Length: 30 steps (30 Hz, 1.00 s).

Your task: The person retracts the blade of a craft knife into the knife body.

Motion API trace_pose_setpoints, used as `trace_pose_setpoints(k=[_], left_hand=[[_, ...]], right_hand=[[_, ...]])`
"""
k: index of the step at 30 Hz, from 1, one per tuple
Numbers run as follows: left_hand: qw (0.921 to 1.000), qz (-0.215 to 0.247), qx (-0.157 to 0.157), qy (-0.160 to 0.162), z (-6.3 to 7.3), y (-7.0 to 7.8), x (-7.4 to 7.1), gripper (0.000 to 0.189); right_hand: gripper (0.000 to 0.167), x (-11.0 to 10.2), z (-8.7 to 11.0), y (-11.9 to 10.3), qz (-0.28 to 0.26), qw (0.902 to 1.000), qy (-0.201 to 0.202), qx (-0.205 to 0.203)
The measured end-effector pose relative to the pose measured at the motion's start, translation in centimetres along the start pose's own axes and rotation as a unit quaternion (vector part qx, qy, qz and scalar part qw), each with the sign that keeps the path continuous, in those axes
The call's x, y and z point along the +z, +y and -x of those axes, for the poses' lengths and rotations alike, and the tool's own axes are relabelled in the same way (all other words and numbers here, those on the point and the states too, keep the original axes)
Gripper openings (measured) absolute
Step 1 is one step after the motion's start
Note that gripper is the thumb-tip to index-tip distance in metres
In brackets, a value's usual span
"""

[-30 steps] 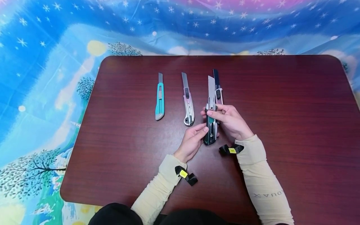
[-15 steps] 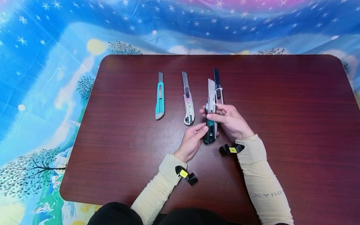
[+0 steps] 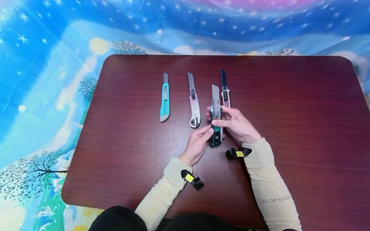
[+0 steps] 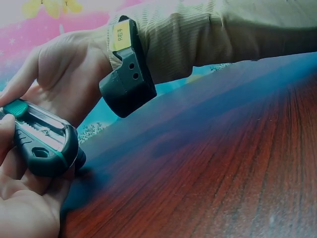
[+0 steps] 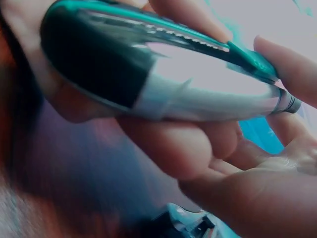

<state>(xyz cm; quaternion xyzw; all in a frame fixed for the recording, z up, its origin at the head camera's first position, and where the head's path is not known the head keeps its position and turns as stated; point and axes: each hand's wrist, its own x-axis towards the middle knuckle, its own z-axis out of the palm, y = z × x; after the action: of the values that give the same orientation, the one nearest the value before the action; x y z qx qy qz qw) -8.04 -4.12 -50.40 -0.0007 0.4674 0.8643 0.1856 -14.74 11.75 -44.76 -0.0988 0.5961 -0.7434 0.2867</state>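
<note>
- Gripping is shared in the head view: the green-and-black cutter (image 3: 215, 113) is held over the table (image 3: 289, 112), its tail (image 3: 215, 142) is pinched by the left hand (image 3: 197, 142), and it is gripped nearer the blade (image 3: 215, 91) by the right hand (image 3: 239, 124)
- In the left wrist view, the tail is supported by curled left fingers (image 4: 58, 191); it is best kept firmly braced while the green slider (image 4: 16, 107) is worked
- In the right wrist view, a thumb (image 5: 290, 67) appears set against the slider, which should be moved slowly, with fingertips kept behind the bare blade
</note>
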Motion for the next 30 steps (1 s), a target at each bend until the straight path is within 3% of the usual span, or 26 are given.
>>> trace_pose_setpoints(k=[10,22,30], left_hand=[[1.0,0.004,0.002,0.001,0.1,-0.3,0.0,0.041],[0.9998,0.002,0.017,0.005,-0.3,-0.4,0.0,0.041],[0.9998,0.0,0.018,0.012,-0.4,-0.5,-0.1,0.04]], right_hand=[[0.06,0.1,0.6,1.0,0.003,0.9997,0.008,0.024],[0.066,0.4,0.7,1.7,-0.084,0.9954,-0.031,0.033],[0.068,0.4,0.7,2.3,-0.096,0.9945,-0.032,0.029]])
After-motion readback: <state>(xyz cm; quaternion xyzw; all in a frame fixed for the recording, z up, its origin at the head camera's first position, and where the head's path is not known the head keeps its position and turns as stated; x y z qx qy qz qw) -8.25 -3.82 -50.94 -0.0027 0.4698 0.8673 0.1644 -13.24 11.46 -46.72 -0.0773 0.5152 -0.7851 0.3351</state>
